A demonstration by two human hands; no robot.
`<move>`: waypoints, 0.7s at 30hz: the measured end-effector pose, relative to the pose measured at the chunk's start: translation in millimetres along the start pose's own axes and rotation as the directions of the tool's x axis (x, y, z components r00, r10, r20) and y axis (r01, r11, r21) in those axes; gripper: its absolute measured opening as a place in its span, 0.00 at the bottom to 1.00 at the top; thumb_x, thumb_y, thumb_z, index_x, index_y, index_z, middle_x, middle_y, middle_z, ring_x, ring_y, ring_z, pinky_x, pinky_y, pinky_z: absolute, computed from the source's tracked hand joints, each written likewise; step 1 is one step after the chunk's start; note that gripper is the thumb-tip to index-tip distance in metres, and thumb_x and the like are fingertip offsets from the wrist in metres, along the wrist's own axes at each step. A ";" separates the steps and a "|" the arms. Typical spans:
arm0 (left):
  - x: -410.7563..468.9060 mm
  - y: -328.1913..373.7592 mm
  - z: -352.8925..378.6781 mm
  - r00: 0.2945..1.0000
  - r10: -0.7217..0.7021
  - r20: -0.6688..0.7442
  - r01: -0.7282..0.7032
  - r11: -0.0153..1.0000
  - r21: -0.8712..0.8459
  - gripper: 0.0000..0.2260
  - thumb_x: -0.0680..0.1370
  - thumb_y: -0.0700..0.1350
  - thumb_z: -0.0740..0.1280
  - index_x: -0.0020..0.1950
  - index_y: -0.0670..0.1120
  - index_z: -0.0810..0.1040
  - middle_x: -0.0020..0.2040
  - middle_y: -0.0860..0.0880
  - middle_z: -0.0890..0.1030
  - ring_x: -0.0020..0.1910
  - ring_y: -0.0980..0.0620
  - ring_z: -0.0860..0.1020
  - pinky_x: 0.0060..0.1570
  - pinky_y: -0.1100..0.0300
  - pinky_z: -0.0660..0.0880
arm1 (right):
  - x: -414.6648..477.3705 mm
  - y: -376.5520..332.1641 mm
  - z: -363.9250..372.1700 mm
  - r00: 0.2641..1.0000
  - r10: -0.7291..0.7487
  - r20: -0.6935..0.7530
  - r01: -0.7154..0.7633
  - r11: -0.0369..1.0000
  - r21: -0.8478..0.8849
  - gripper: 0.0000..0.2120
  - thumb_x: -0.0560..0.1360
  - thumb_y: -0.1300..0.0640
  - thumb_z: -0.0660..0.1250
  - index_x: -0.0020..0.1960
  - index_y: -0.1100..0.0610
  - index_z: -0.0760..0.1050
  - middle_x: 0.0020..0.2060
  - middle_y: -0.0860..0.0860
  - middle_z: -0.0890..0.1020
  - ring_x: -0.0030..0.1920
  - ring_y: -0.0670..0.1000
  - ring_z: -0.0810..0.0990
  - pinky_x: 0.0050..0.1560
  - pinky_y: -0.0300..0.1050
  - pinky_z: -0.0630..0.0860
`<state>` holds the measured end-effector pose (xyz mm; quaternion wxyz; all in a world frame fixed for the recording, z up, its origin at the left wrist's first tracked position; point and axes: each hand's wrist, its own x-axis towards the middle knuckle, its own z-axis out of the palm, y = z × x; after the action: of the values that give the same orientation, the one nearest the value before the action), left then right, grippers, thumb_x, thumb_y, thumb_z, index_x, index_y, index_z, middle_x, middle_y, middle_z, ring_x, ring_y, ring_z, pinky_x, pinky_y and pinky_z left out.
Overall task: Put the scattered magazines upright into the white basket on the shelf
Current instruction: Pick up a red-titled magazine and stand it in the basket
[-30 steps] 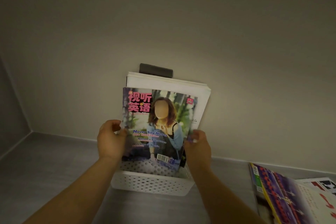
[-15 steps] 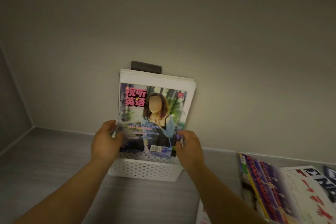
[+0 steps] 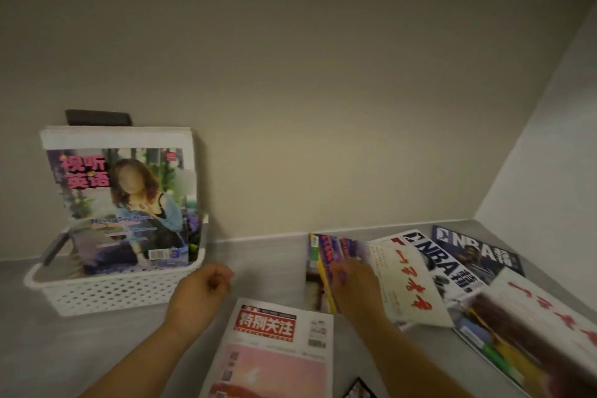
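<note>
**Hands off the basket, right hand now at the pile**

Both hands have let go of the portrait magazine [image 3: 126, 210] since half a second ago, and my view has swung right.

Left hand [image 3: 202, 287] hangs over the shelf [image 3: 268, 268], fingers loosely curled, holding nothing. Just left of it sits the basket [image 3: 106, 296]; its near right corner is close to the knuckles but apart from them. The portrait magazine stands upright in the basket, well left of this hand and above it in my view. It leans back on a white stack [image 3: 116, 137]. A dark flat thing [image 3: 98, 118] pokes up behind that, against the wall; I can't identify it.

Right hand [image 3: 353, 287] lies on a purple magazine [image 3: 326, 255], fingers over its cover near the yellow edge. Blur hides whether it grips or only touches, so I cannot tell. The purple one lies on the shelf with something darker under its left side.

Just right of the right hand is a red-script magazine [image 3: 407, 287], white, overlapping the purple one. Farther right and back are two NBA magazines [image 3: 445, 265], overlapping. Right of the forearm and nearer me is a big magazine [image 3: 529, 326], blurred, cut by the frame edge.

Between the two forearms, nearer me than either hand, a red-title magazine [image 3: 274, 352] lies flat, pink cover up. I count all of these still outside the basket.
</note>
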<state>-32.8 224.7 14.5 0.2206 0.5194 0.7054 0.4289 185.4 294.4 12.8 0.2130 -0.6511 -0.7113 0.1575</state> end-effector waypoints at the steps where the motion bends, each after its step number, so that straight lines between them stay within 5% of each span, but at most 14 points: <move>1: -6.8 8.9 15.9 1.000 0.002 0.024 -0.001 1.000 -0.013 0.11 0.72 0.33 0.64 0.36 0.49 0.75 0.37 0.47 0.78 0.38 0.49 0.75 0.39 0.63 0.68 | -2.6 25.0 -10.2 1.000 0.023 -0.020 -0.023 1.000 0.018 0.10 0.77 0.57 0.57 0.47 0.57 0.77 0.43 0.54 0.81 0.42 0.51 0.78 0.49 0.43 0.77; 7: -51.2 49.4 119.5 0.989 -0.025 0.148 0.037 0.996 -0.080 0.17 0.70 0.30 0.65 0.31 0.51 0.74 0.30 0.51 0.78 0.31 0.51 0.78 0.31 0.78 0.69 | -25.9 186.9 -65.3 0.964 0.256 -0.070 -0.255 0.967 0.023 0.13 0.75 0.59 0.60 0.57 0.53 0.75 0.60 0.53 0.76 0.60 0.54 0.72 0.61 0.47 0.69; 14: -75.6 111.9 233.4 0.938 -0.017 0.347 0.023 1.000 -0.011 0.17 0.72 0.35 0.65 0.32 0.56 0.72 0.41 0.47 0.79 0.44 0.48 0.75 0.47 0.62 0.67 | -48.7 329.2 -106.5 0.847 0.499 -0.183 -0.531 0.814 -0.236 0.20 0.76 0.47 0.55 0.66 0.53 0.64 0.68 0.53 0.67 0.68 0.55 0.64 0.70 0.51 0.60; 18: -82.5 141.9 299.9 0.850 0.056 0.524 -0.146 0.980 0.132 0.10 0.74 0.39 0.63 0.50 0.53 0.76 0.55 0.47 0.78 0.56 0.50 0.75 0.53 0.64 0.68 | -62.4 362.9 -95.3 0.879 0.463 -0.112 -0.474 0.830 -0.293 0.27 0.77 0.42 0.50 0.73 0.50 0.51 0.75 0.50 0.53 0.74 0.53 0.51 0.73 0.52 0.49; 21: -81.0 158.0 348.1 0.738 0.129 0.662 -0.352 0.911 0.214 0.18 0.76 0.42 0.60 0.66 0.49 0.67 0.68 0.48 0.70 0.64 0.51 0.69 0.64 0.63 0.64 | -61.4 366.7 -93.2 0.900 0.419 -0.124 -0.437 0.859 -0.267 0.28 0.76 0.42 0.50 0.73 0.51 0.52 0.75 0.52 0.54 0.74 0.53 0.51 0.74 0.52 0.46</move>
<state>345.9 295.5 -50.7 0.2985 0.7500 0.5756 0.1309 551.6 266.0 -96.9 0.0974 -0.8211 -0.5574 0.0752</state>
